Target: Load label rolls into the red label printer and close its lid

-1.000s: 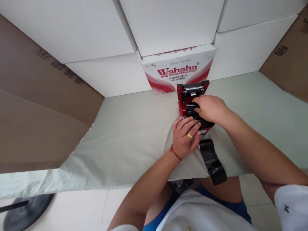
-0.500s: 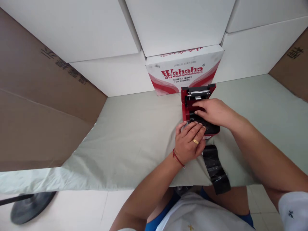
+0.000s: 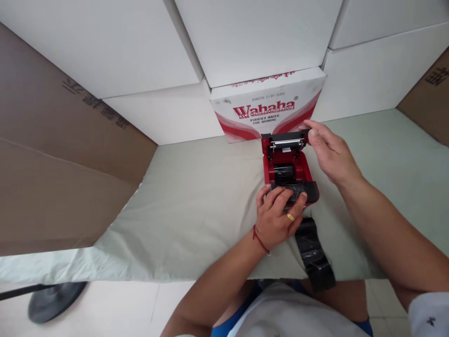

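A small red and black label printer (image 3: 267, 168) stands on the cloth with its lid (image 3: 286, 138) raised. Inside lies a shiny black roll (image 3: 283, 173). My left hand (image 3: 277, 213) rests over the printer's front, its fingers spread and pressing on the black film there; a ring and a red string bracelet are on it. At the lid's right edge, my right hand (image 3: 331, 152) grips with the thumb in front and the fingers behind. A long black strip (image 3: 314, 255) lies below the printer and hangs over the table's front edge.
A pale green cloth (image 3: 196, 210) covers the table. Behind the printer leans a white and red Wahaha water carton (image 3: 264, 110) against large white boxes (image 3: 259, 37). Brown cardboard (image 3: 66, 164) stands at the left and right. A round black stand base (image 3: 56, 302) is on the floor.
My right hand has moved from inside the printer up to the lid's right edge and taken hold of it. The roll is now exposed. My left fingers have spread a little at the front.
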Motion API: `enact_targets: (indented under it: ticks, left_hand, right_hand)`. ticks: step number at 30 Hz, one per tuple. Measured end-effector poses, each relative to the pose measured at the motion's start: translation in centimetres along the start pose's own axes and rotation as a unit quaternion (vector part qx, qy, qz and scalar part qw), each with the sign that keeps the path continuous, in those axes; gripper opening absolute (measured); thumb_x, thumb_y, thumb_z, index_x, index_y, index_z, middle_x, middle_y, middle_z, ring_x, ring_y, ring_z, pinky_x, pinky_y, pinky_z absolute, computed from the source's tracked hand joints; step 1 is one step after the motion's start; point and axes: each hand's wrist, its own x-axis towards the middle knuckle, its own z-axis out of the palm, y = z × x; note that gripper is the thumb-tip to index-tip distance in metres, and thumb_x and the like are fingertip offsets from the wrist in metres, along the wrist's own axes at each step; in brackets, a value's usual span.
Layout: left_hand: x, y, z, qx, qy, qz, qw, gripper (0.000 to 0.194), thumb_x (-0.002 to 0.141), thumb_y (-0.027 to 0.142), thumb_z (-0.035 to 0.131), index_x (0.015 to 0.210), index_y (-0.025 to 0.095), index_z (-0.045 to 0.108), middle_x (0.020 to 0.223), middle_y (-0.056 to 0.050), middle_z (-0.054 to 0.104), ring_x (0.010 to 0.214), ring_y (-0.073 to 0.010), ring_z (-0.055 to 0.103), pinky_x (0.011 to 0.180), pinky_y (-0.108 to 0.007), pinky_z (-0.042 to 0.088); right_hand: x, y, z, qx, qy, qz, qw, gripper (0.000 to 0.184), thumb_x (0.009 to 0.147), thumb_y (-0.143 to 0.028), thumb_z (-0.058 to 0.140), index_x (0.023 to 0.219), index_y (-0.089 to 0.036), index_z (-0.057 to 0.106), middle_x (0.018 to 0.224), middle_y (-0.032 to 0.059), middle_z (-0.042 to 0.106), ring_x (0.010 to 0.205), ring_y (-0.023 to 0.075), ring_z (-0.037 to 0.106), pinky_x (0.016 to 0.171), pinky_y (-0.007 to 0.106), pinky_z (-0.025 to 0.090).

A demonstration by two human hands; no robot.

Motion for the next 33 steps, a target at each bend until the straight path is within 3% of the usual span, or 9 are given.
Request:
enact_targets:
  ticks: [6, 11, 15, 19, 29, 33]
  left_hand:
    - [0.1, 0.2, -0.2, 0.001, 0.015, 0.010, 1.000, 0.033, 0.094, 0.025, 0.067, 0.126, 0.023, 0.074, 0.110, -0.009, 0.073, 0.117, -0.0246, 0.063, 0.124, -0.048, 0.037]
    - [0.3, 0.2, -0.4, -0.002, 0.015, 0.011, 1.000, 0.031, 0.095, 0.024, 0.065, 0.124, 0.024, 0.075, 0.109, -0.009, 0.073, 0.116, -0.0244, 0.063, 0.121, -0.047, 0.040]
    - [0.4, 0.2, -0.5, -0.001, 0.012, 0.011, 1.000, 0.029, 0.096, 0.024, 0.065, 0.123, 0.023, 0.075, 0.109, -0.008, 0.072, 0.115, -0.0239, 0.062, 0.118, -0.046, 0.042]
    - [0.4, 0.3, -0.5, -0.002, 0.008, 0.009, 1.000, 0.029, 0.094, 0.024, 0.068, 0.123, 0.023, 0.076, 0.108, -0.008, 0.072, 0.115, -0.0238, 0.062, 0.116, -0.046, 0.043]
    - [0.3, 0.2, -0.2, 0.013, 0.014, 0.010, 1.000, 0.030, 0.094, 0.022, 0.064, 0.121, 0.025, 0.075, 0.106, -0.008, 0.070, 0.112, -0.0237, 0.063, 0.113, -0.046, 0.045]
    - [0.1, -0.2, 0.1, -0.027, 0.048, 0.005, 0.998, 0.042, 0.095, 0.024, 0.064, 0.137, 0.026, 0.067, 0.108, -0.007, 0.070, 0.110, -0.0230, 0.066, 0.107, -0.044, 0.051]
  right_hand:
    - [-3.3, -2.5, -2.3, -0.019, -0.042, 0.006, 0.999, 0.035, 0.110, -0.053, 0.054, 0.125, -0.033, 0.079, 0.127, 0.0031, 0.082, 0.122, 0.0263, 0.075, 0.110, 0.047, 0.059]
    - [-6.5, -1.4, -2.9, -0.026, -0.070, -0.103, 0.992, 0.030, 0.110, -0.030, 0.056, 0.133, -0.030, 0.076, 0.139, 0.0047, 0.077, 0.137, 0.0248, 0.069, 0.122, 0.049, 0.050]
    - [-8.4, -0.2, -2.4, -0.060, -0.075, -0.165, 0.982, 0.034, 0.107, -0.016, 0.056, 0.132, -0.026, 0.075, 0.138, 0.0081, 0.078, 0.137, 0.0249, 0.069, 0.124, 0.051, 0.049]
    - [-9.0, 0.0, -1.9, -0.082, -0.049, -0.198, 0.976, 0.035, 0.103, -0.007, 0.057, 0.130, -0.020, 0.076, 0.131, 0.0122, 0.081, 0.134, 0.0251, 0.071, 0.116, 0.046, 0.057]
    - [-9.2, -0.2, -1.7, -0.150, -0.043, -0.230, 0.960, 0.037, 0.100, -0.004, 0.060, 0.132, -0.018, 0.073, 0.132, 0.0124, 0.080, 0.133, 0.0261, 0.072, 0.113, 0.043, 0.061]
    - [-9.3, -0.2, -1.4, -0.143, -0.030, -0.229, 0.963, 0.034, 0.100, -0.004, 0.060, 0.128, -0.016, 0.074, 0.130, 0.0137, 0.081, 0.132, 0.0262, 0.072, 0.113, 0.043, 0.060]
